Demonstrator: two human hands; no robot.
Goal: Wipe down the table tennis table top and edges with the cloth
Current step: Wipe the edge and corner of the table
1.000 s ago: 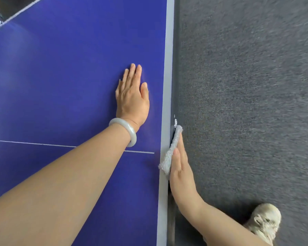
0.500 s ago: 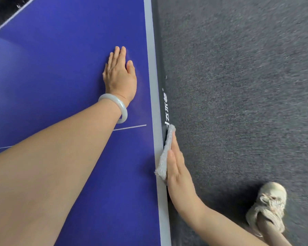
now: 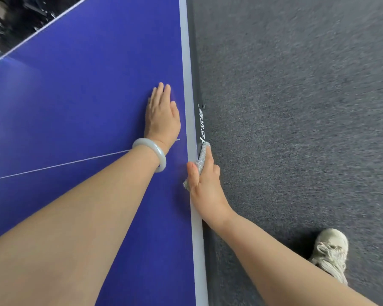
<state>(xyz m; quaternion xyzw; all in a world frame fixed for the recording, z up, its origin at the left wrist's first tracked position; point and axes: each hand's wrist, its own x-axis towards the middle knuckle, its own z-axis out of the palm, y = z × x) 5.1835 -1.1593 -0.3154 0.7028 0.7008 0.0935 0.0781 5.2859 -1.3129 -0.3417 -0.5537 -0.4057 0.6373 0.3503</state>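
Cloth, nubby grey, is pinched by right hand over table edge; left hand lies flat on smooth top.

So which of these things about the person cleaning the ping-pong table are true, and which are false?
1. The left hand lies flat on the blue table top. True.
2. The right hand has the cloth on the middle of the table top. False: it holds the cloth against the table's side edge, with the thumb on top.
3. The pale bracelet is on the right wrist. False: it is on the left wrist.
4. A light-coloured shoe stands on the grey carpet beside the table. True.
5. The cloth is bright red. False: it is grey.
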